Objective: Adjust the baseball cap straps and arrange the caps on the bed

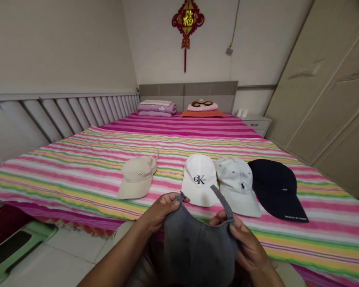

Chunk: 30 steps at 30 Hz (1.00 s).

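Observation:
A dark grey baseball cap (pixel 199 247) is held between my hands at the bed's near edge, its back opening and strap facing up. My left hand (pixel 163 209) pinches the left side of the opening, by the buckle end. On the right, my right hand (pixel 245 239) grips the cap beside the base of its loose strap, which sticks up undone. Just beyond lie a white cap (pixel 199 175) with CK lettering, a pale blue cap (pixel 235 179) and a black cap (pixel 272 183), side by side. Apart to the left rests a beige cap (pixel 136 177).
A striped sheet (pixel 77 175) covers the bed. Folded purple bedding (pixel 157 109) and a pink-and-orange stack (pixel 202 109) sit by the headboard (pixel 167 89). A rail (pixel 68 111) runs along the left. A green stool (pixel 26 243) stands at lower left; a wardrobe (pixel 326 87) is at right.

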{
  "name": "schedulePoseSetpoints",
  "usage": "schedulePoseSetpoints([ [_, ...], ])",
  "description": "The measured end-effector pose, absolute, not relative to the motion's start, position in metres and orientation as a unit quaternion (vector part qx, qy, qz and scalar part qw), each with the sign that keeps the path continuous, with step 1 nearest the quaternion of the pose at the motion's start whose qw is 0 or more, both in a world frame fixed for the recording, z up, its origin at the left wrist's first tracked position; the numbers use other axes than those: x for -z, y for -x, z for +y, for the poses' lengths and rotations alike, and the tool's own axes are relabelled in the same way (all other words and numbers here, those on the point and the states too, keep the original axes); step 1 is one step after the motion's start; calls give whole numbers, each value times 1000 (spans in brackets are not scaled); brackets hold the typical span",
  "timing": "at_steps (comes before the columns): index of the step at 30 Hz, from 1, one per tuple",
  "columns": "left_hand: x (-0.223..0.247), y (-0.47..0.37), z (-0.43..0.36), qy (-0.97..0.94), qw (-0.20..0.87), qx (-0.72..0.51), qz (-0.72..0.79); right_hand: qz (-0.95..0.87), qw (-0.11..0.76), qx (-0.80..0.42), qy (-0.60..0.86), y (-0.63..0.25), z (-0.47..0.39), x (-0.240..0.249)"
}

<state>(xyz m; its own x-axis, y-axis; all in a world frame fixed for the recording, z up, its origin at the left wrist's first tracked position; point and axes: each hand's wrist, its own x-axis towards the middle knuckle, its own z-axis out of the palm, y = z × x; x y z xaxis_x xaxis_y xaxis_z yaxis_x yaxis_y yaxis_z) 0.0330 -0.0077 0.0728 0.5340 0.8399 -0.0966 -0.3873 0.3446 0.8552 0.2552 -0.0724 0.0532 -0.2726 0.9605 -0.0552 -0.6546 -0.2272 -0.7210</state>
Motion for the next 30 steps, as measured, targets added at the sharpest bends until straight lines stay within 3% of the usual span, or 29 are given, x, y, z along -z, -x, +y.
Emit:
schedulePoseSetpoints([
  [19,-88,-48,-17,-495,729,-365,302,-323,629,-659,258,-251,-58,-74],
  [30,-85,-60,-24,-494,754,-343,265,-491,461,-627,392,-216,-51,-96],
])
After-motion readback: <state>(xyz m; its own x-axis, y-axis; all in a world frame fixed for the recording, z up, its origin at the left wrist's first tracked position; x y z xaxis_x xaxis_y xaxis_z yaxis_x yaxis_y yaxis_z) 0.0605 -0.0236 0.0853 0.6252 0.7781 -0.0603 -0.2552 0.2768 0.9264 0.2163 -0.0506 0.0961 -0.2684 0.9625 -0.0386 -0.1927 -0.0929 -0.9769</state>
